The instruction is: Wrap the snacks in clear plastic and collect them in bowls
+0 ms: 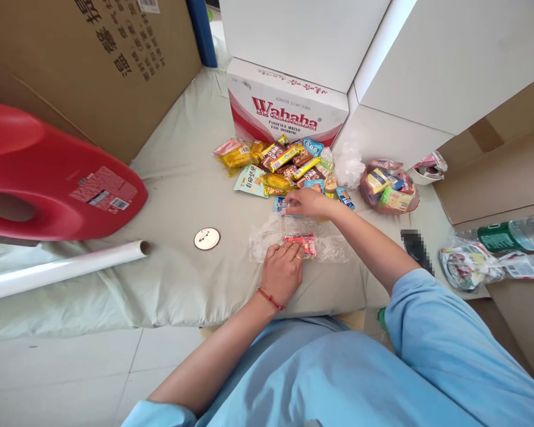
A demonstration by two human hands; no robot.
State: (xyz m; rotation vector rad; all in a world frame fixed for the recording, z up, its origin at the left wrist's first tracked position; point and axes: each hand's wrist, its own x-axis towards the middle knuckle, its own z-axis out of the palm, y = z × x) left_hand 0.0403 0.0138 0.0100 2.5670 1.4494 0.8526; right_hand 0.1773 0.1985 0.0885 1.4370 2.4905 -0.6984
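Note:
My left hand point(283, 267) lies with its fingers stretched over a red snack packet point(310, 244). The packet rests on a crumpled clear plastic bag point(329, 246), and the hand covers part of both. Just beyond the bag, my right hand point(309, 203) is closed with fingertips pinched on a small blue snack packet point(279, 205). Behind it is a heap of wrapped snacks: yellow packs point(238, 157), brown chocolate-coloured bars point(271, 155) and a pale green packet point(251, 181).
A round pin badge point(207, 239) lies left of the bag. Further left are a white tube point(66, 271) and a red jug point(57, 178). A Wahaha carton point(289, 112) stands behind the heap. To the right are a filled snack bowl point(367, 201) and a plastic bottle point(516, 233).

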